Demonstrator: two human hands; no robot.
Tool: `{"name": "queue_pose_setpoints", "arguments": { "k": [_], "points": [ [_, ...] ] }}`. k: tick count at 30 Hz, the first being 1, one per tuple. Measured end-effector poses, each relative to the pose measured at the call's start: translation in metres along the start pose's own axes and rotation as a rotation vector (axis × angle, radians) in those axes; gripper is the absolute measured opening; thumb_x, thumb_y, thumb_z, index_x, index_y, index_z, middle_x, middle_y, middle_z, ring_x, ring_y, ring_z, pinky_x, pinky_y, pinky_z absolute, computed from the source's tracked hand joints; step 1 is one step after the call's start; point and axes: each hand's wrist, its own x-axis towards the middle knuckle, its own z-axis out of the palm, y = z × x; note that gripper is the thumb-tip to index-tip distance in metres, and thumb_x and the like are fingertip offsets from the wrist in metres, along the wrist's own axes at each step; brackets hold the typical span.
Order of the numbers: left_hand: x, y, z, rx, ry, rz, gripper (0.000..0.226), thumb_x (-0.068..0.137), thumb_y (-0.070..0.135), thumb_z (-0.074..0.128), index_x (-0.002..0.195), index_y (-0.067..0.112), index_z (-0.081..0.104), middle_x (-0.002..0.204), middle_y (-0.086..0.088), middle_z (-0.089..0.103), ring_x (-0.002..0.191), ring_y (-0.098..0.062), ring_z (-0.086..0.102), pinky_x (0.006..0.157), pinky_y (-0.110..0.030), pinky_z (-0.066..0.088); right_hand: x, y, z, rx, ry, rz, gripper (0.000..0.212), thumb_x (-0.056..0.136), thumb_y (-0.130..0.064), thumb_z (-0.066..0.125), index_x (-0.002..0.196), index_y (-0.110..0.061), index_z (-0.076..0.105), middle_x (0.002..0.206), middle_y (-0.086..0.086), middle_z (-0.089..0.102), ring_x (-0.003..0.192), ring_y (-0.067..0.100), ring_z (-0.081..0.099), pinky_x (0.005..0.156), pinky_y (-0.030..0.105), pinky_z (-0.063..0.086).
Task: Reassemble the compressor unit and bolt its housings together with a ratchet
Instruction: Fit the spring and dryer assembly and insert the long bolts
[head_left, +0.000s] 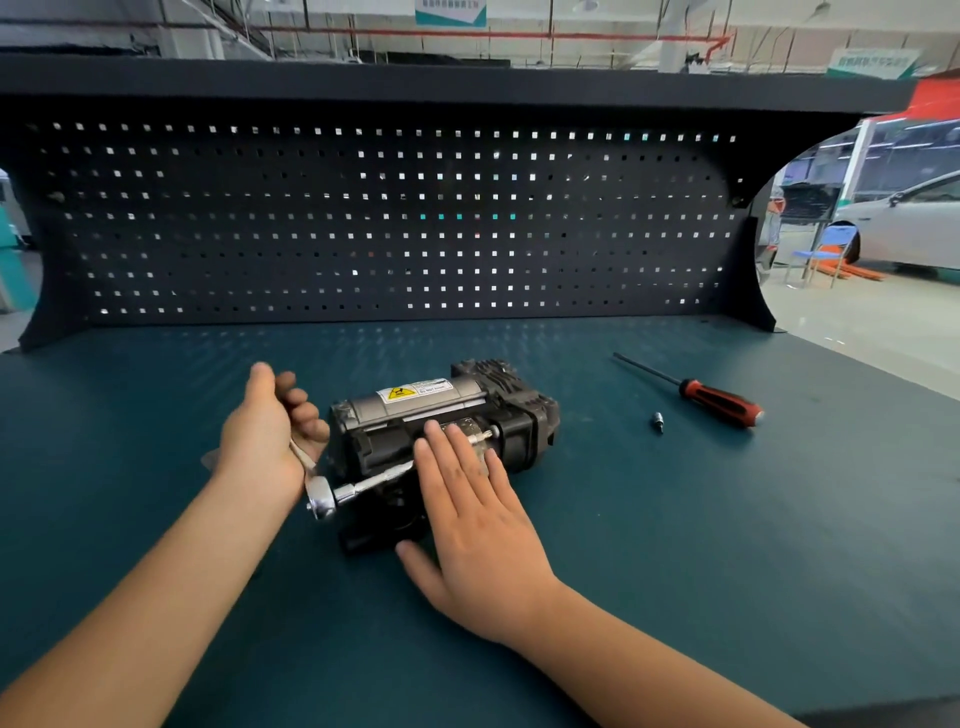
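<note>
The right grip (467, 499) lies flat and unclenched on the compressor unit (415, 402) mid-way across the surface (675, 545), likely steadying it, while the left grip (265, 431) clasps the ratchet (322, 500) whose extension enters the housing, with a loose bit (658, 421) and a screwdriver (719, 399) set aside beyond.

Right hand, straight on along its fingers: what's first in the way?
Right hand lies open over the compressor, fingers pointing away and slightly left. Straight on, they would probably meet its grey motor cylinder with the yellow label first; depth is unclear.
</note>
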Motion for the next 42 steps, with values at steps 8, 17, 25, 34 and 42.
{"name": "queue_pose_setpoints", "arguments": {
  "k": [8, 17, 25, 34, 42],
  "points": [
    [-0.011, 0.019, 0.024, 0.202, -0.108, 0.377, 0.027, 0.096, 0.034, 0.039, 0.078, 0.018, 0.05, 0.04, 0.011, 0.033, 0.034, -0.006, 0.02, 0.035, -0.017, 0.017, 0.005, 0.0, 0.0, -0.012, 0.015, 0.031, 0.079, 0.068, -0.061, 0.065, 0.128, -0.011, 0.057, 0.138, 0.004, 0.051, 0.128, 0.019, 0.047, 0.096, 0.044, 0.044],
    [-0.048, 0.001, 0.001, 0.273, -0.571, 1.155, 0.03, 0.084, 0.021, 0.037, 0.082, 0.045, 0.055, 0.053, 0.022, 0.048, 0.043, 0.005, 0.037, 0.046, -0.01, 0.031, 0.002, 0.003, 0.0, -0.03, 0.047, -0.007, 0.079, 0.061, -0.054, 0.072, 0.125, -0.01, 0.06, 0.134, 0.004, 0.055, 0.125, 0.02, 0.051, 0.094, 0.047, 0.045],
    [-0.046, -0.006, -0.024, 0.385, -0.952, 1.259, 0.008, 0.097, 0.043, 0.043, 0.1, 0.044, 0.05, 0.07, 0.028, 0.051, 0.054, 0.012, 0.042, 0.053, -0.006, 0.033, -0.002, 0.004, 0.005, -0.007, 0.056, -0.039, 0.083, 0.061, -0.048, 0.073, 0.13, -0.007, 0.054, 0.138, 0.006, 0.051, 0.127, 0.023, 0.049, 0.097, 0.046, 0.042],
    [-0.02, 0.015, 0.017, 0.35, -0.412, 1.053, 0.02, 0.086, 0.037, 0.033, 0.077, 0.029, 0.049, 0.044, 0.017, 0.042, 0.039, 0.0, 0.033, 0.042, -0.012, 0.028, 0.023, 0.009, 0.015, -0.057, 0.029, -0.09, 0.094, 0.062, -0.074, 0.065, 0.134, -0.016, 0.049, 0.14, 0.001, 0.049, 0.128, 0.015, 0.047, 0.1, 0.044, 0.041],
    [0.006, 0.015, 0.011, 0.293, -0.319, 0.896, 0.03, 0.084, 0.047, 0.034, 0.072, 0.021, 0.044, 0.043, 0.011, 0.038, 0.038, -0.005, 0.03, 0.038, -0.016, 0.026, 0.046, -0.001, 0.034, -0.017, 0.01, -0.075, 0.093, 0.058, -0.075, 0.066, 0.131, -0.018, 0.054, 0.136, -0.002, 0.053, 0.125, 0.014, 0.051, 0.097, 0.04, 0.045]
  ]
}}
